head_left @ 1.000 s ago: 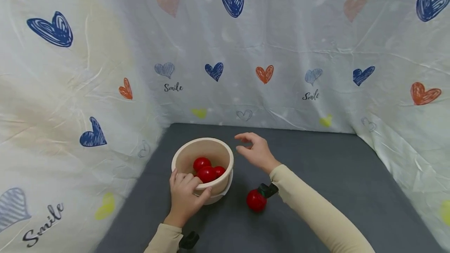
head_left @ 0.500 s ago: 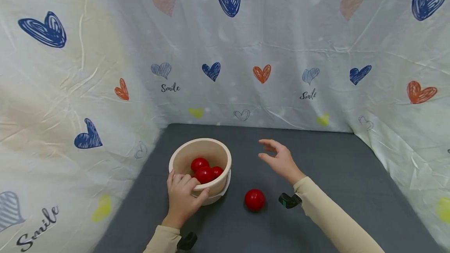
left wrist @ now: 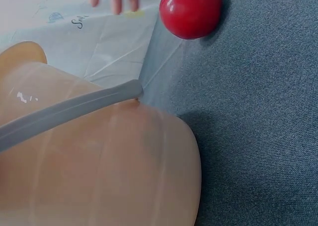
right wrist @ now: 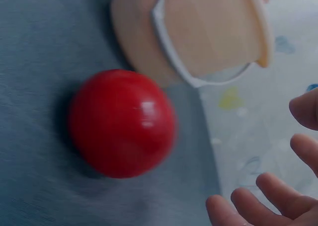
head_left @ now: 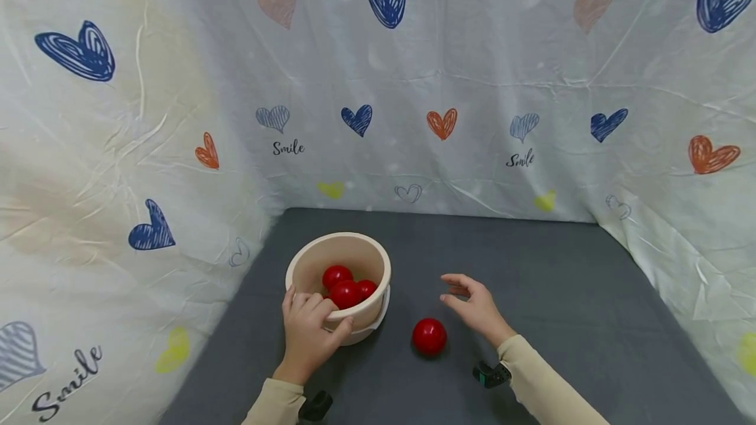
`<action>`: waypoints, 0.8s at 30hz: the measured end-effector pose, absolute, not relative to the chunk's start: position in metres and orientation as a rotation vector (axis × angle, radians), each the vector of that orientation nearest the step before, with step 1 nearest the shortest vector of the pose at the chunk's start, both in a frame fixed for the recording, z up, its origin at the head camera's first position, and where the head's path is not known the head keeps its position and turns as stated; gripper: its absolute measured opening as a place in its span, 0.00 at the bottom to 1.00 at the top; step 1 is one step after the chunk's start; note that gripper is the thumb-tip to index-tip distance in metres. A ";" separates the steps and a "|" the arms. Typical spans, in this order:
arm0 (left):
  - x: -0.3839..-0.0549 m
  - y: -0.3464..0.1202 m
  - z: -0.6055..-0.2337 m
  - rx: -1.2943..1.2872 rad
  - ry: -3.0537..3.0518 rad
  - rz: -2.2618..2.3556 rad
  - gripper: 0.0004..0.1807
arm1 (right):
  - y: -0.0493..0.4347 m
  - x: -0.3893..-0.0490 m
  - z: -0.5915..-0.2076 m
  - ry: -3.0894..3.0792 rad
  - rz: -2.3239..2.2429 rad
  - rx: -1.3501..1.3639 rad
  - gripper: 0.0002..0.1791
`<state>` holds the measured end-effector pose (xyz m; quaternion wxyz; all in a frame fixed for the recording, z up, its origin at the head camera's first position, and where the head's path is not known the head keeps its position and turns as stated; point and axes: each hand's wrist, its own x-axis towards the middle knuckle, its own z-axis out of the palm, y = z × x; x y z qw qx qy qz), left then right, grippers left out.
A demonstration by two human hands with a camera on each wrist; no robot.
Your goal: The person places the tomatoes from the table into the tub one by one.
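Observation:
A cream bucket [head_left: 375, 310] with a white handle [left wrist: 74, 109] stands left of centre, several red balls [head_left: 345, 294] inside it. My left hand [head_left: 311, 330] grips its near rim, fingers over the edge and thumb against the outside. One more red ball [head_left: 429, 337] lies on the dark table to the right of the bucket. Above and to the right of that ball hovers my right hand [head_left: 475, 307], fingers spread and holding nothing. In the right wrist view the loose ball [right wrist: 122, 123] sits between the bucket [right wrist: 213, 32] and the fingertips [right wrist: 268, 181].
The dark grey tabletop [head_left: 549, 281] reaches back to a pale curtain [head_left: 472, 169] printed with hearts. Another stretch of the curtain [head_left: 195, 215] closes off the left side. Each wrist carries a black strapped device [head_left: 491, 374].
My right hand has drawn away from the bucket to the right, then come down nearer the loose ball. My left hand keeps its grip on the rim; the balls have not moved.

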<state>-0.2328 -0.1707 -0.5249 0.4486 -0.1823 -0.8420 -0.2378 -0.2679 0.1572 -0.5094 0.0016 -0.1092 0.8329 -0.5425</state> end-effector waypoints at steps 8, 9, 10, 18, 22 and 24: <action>-0.232 -0.171 -0.525 -0.459 -2.073 -0.596 0.11 | 0.148 -0.256 -0.541 2.542 -1.605 -0.363 0.24; -0.232 -0.171 -0.525 -0.458 -2.074 -0.598 0.11 | 0.147 -0.255 -0.544 2.530 -1.588 -0.375 0.24; -0.232 -0.172 -0.525 -0.456 -2.074 -0.599 0.11 | 0.145 -0.254 -0.547 2.524 -1.569 -0.386 0.24; -0.232 -0.171 -0.525 -0.458 -2.068 -0.596 0.11 | 0.136 -0.250 -0.558 2.536 -1.493 -0.423 0.23; -0.232 -0.171 -0.525 -0.454 -2.074 -0.596 0.11 | 0.134 -0.250 -0.558 2.542 -1.496 -0.425 0.22; -0.232 -0.172 -0.525 -0.454 -2.077 -0.597 0.11 | 0.134 -0.250 -0.559 2.542 -1.495 -0.422 0.22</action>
